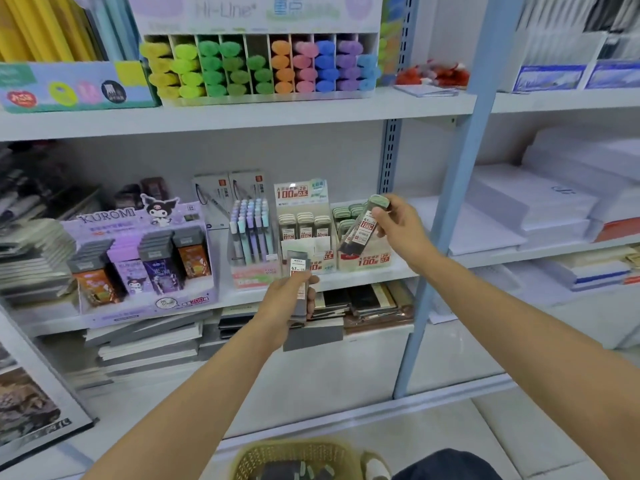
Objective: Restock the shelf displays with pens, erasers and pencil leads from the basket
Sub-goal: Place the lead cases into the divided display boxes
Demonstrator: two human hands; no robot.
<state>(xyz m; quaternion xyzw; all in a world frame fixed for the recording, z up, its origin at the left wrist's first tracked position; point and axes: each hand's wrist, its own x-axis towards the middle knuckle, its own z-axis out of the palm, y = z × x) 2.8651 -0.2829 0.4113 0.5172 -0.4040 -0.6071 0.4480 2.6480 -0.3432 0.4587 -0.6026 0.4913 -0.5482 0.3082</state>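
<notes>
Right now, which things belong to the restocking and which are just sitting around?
In use: lead case in right hand, lead cases in left hand, lead display box, basket.
Idle: highlighters, paper stacks, notebooks.

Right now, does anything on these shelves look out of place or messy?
Yes. Under the middle shelf, the notebooks lie in a slanted, uneven pile, not a squared stack. In the highlighter display, one green slot is empty in its upper half while its neighbours are full.
</notes>
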